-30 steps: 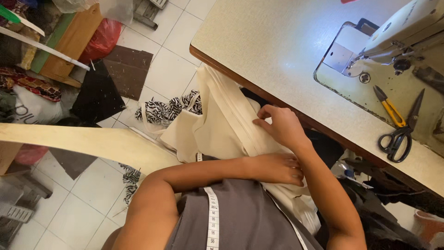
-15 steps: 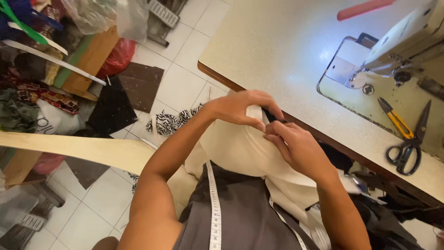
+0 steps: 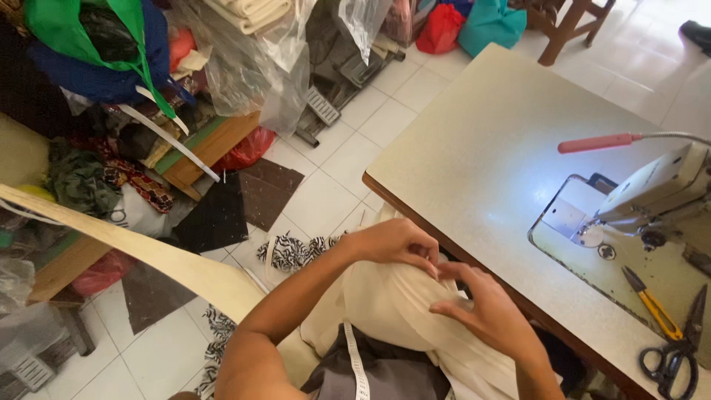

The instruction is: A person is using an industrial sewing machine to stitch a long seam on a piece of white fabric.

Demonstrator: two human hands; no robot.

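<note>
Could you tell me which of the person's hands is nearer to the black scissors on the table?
Right. The right hand lies closer to the black scissors; the left hand is farther off.

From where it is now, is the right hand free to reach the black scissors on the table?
Probably yes: the right hand only rests on the cream fabric, and the tabletop towards the black scissors looks bare apart from yellow snips.

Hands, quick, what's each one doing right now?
Left hand: closed, pinching the cream fabric.
Right hand: fingers spread, pressing on the same fabric.
</note>
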